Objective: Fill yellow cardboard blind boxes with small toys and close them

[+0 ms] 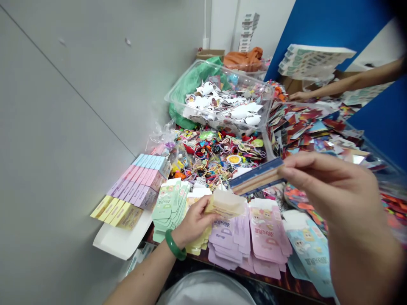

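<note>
My left hand (195,220), with a green bangle (174,245) at the wrist, pinches a small yellow carton (224,204) whose white inner side shows at the top. Held between the thumb and fingers of my right hand (343,199) is a thin dark blue piece with a tan stripe (257,177); its exact kind I cannot make out. It points left, above and just right of the carton. Below both hands lie stacks of flat cartons: green (168,199), yellow (194,246), purple (226,237), pink (265,231) and light blue (310,248).
Filled cartons (136,182) stand in rows on a white tray (122,241) by the grey wall (63,148). Small colourful trinkets (213,156) heap behind the stacks. A clear bin (173,91) holds white cutouts. Another person's hand (300,95) reaches in at upper right, above piled cards (318,127).
</note>
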Demonstrator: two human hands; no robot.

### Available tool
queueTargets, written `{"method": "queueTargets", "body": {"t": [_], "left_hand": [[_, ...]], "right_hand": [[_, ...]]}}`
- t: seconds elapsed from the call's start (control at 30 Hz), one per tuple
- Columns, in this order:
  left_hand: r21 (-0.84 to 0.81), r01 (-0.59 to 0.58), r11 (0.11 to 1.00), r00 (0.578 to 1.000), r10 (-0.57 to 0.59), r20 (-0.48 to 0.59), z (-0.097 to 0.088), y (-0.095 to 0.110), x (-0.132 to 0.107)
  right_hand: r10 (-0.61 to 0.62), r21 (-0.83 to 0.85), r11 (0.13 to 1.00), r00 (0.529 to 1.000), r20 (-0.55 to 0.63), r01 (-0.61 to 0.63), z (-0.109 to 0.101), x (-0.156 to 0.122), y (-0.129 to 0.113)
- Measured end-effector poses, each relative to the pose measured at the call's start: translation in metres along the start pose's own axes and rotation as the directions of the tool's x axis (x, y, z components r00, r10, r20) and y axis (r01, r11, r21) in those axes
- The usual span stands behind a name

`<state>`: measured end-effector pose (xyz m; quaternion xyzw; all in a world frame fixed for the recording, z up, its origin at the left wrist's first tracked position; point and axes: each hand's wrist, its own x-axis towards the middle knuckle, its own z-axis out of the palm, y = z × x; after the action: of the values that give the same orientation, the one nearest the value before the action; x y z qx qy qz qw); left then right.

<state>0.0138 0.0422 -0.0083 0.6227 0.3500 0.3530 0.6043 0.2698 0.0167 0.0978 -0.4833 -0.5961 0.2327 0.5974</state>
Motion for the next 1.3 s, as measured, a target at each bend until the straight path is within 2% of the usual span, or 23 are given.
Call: {"method": "queueTargets", "body": {"t": [0.07,0.13,0.23,0.3,0.37,0.47,0.5,0.53,0.63,0.77,0.87,0.97,1.1,1.2,1.3], "left_hand": [[0.041,-0.012,0.999,1.000,0.012,-0.003,0.001,0.000,0.001],[0.083,-0.007,0.997,1.000,0.008,-0.012,0.003,0.001,0.001],[0.147,-0.008,0.989,1.000,0.007,0.003,0.006,0.003,-0.001],[0.156,-0.006,0.988,1.000,0.003,0.018,0.007,0.004,-0.003],[0.101,0.015,0.995,1.000,-0.016,0.016,0.006,0.005,-0.006],[-0.103,0.073,0.992,0.997,-0.075,-0.011,0.002,0.005,-0.009],[-0.172,0.090,0.981,0.995,-0.095,-0.021,0.000,0.006,-0.009],[-0.227,0.102,0.969,0.993,-0.111,-0.028,-0.001,0.006,-0.010],[-0.285,0.110,0.952,0.992,-0.124,-0.030,-0.002,0.008,-0.010],[-0.263,0.126,0.956,0.991,-0.133,-0.010,0.003,0.010,-0.010],[-0.250,0.132,0.959,0.990,-0.142,-0.022,0.004,0.012,-0.010],[-0.237,0.128,0.963,0.990,-0.138,-0.029,0.002,0.014,-0.010],[-0.235,0.133,0.963,0.989,-0.145,-0.034,0.001,0.012,-0.009],[-0.234,0.131,0.963,0.989,-0.142,-0.031,0.004,0.008,-0.007],[-0.222,0.120,0.968,0.991,-0.129,-0.027,0.007,0.005,-0.005]], "right_hand": [[-0.147,-0.133,0.977,0.980,0.137,0.165,0.006,-0.011,-0.010],[-0.225,-0.238,0.927,0.938,0.265,0.290,0.015,-0.019,-0.013],[-0.257,-0.297,0.880,0.897,0.359,0.371,0.027,-0.027,-0.008],[-0.235,-0.299,0.883,0.893,0.383,0.361,0.029,-0.029,-0.003],[-0.170,-0.326,0.901,0.926,0.336,0.284,0.023,-0.026,0.007],[0.034,-0.439,0.898,0.994,0.099,0.013,0.005,-0.012,0.036],[0.124,-0.474,0.875,0.992,0.026,-0.096,0.000,-0.005,0.049],[0.210,-0.507,0.843,0.978,0.003,-0.179,-0.003,0.000,0.065],[0.402,-0.565,0.753,0.916,-0.014,-0.339,-0.001,0.015,0.112],[0.443,-0.537,0.740,0.894,-0.062,-0.404,0.019,0.026,0.156],[0.443,-0.512,0.755,0.894,-0.061,-0.409,0.030,0.030,0.169],[0.402,-0.470,0.794,0.913,-0.069,-0.385,0.030,0.031,0.162],[0.297,-0.389,0.858,0.942,-0.157,-0.335,0.018,0.027,0.131],[0.264,-0.150,0.940,0.932,-0.249,-0.306,0.009,0.017,0.099],[0.261,0.110,0.965,0.927,-0.271,-0.239,0.008,0.005,0.072]]}}
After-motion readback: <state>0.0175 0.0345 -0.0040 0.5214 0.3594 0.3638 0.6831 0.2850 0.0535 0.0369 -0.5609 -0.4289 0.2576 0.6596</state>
